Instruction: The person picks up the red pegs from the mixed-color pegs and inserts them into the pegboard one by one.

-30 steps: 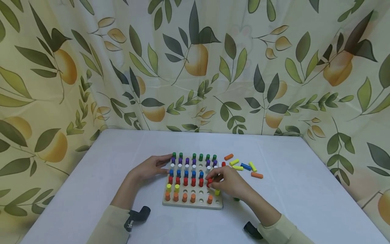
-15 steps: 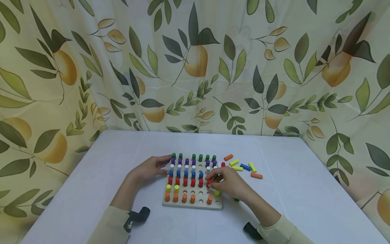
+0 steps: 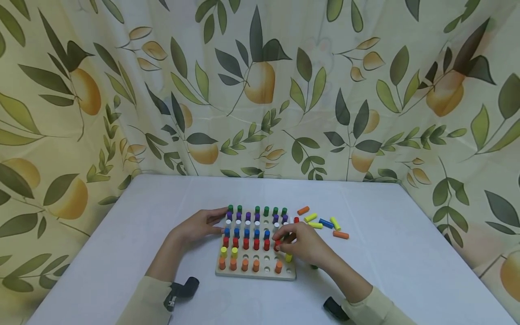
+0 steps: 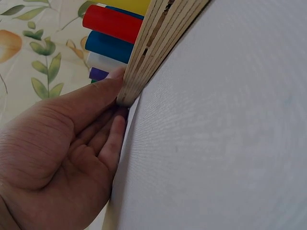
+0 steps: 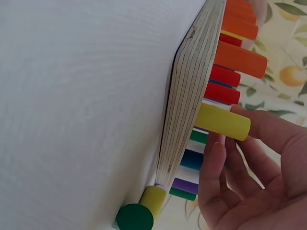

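Observation:
A light plywood pegboard (image 3: pixel 255 275) lies on the table with upright wooden pegs in coloured rows. My left hand (image 3: pixel 196 225) holds its far left corner, thumb on the left side; in the left wrist view that thumb touches the layered edge near the white peg (image 4: pixel 106 61). With thumb and fingers my right hand (image 3: pixel 305 243) pinches a red peg (image 3: pixel 277 243) at the right of the red row; the fingers partly cover it. A yellow peg (image 5: pixel 223 122) stands close by the right fingers. Bare holes show in the yellow, orange and purple rows.
Right of the board lie loose pegs, including an orange peg (image 3: pixel 341 234), a blue peg (image 3: pixel 326 223) and several yellow ones. A green peg (image 5: pixel 135 218) and another yellow peg rest on the white tablecloth by the board's edge. A patterned curtain (image 3: pixel 260 126) hangs behind.
Both hands keep nearly the same place and hold on the pegboard and red peg. Only the head view has shifted slightly.

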The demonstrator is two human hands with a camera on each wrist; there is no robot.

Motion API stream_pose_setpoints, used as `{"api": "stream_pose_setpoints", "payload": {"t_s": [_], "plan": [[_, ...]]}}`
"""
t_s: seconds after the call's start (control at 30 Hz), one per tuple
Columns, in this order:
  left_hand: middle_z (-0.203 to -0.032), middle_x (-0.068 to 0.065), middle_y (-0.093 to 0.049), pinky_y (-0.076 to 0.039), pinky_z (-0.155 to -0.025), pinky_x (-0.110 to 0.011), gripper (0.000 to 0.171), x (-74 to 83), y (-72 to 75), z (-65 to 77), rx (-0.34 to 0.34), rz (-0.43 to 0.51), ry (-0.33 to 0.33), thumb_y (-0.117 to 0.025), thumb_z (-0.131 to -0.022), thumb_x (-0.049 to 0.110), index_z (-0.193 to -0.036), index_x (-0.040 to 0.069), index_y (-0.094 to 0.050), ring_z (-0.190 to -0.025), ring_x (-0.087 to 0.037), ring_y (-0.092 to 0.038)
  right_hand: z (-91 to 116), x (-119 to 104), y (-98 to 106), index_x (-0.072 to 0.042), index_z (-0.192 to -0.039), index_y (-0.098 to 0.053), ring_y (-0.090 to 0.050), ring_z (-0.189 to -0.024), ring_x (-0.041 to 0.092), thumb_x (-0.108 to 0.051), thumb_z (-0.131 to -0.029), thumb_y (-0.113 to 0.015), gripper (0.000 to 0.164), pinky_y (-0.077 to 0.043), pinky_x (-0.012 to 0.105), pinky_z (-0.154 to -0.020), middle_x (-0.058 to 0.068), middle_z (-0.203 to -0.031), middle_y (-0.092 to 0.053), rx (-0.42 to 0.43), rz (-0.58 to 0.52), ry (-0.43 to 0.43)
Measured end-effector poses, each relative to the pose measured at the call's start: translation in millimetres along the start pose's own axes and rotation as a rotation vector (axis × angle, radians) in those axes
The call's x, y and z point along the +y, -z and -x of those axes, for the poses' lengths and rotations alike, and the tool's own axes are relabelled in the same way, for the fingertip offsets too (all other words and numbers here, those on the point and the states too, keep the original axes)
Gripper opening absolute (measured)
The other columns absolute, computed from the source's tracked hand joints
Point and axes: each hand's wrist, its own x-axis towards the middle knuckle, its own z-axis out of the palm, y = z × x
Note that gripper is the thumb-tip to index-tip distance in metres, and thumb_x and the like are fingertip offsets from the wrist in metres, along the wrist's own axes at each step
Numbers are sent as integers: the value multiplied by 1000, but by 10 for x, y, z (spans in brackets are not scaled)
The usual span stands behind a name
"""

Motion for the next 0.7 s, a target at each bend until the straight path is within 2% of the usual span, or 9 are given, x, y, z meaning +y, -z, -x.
{"api": "stream_pose_setpoints", "payload": {"t_s": [0.4, 0.63, 0.7], "plan": [[-159, -8, -45, -35, -117, -43, 67, 1, -15, 0, 8, -6, -3, -78, -92, 3, -153, 12, -52, -146, -24, -42, 20, -9, 37, -16, -98, -79, -63, -84, 20, -1, -88, -80, 17, -57, 33, -69, -2, -99, -71, 15, 14, 5], [-159, -12, -44, -34, -119, -43, 66, -19, 0, 9, -14, 40, -23, -76, -92, 2, -153, 7, -50, -146, -28, -41, 24, -25, 82, -16, -98, -79, -63, -85, 20, -2, -89, -79, 16, -58, 34, -73, -4, -103, -72, 25, -1, -1], [-160, -11, -44, -34, -119, -42, 66, -23, 2, 7, -12, 41, -19, -76, -92, 3, -153, 8, -51, -146, -27, -41, 26, -24, 90, -16, -99, -79, -63, -86, 20, -3, -90, -79, 15, -58, 33, -72, -4, -103, -71, 27, -7, -9]]}}
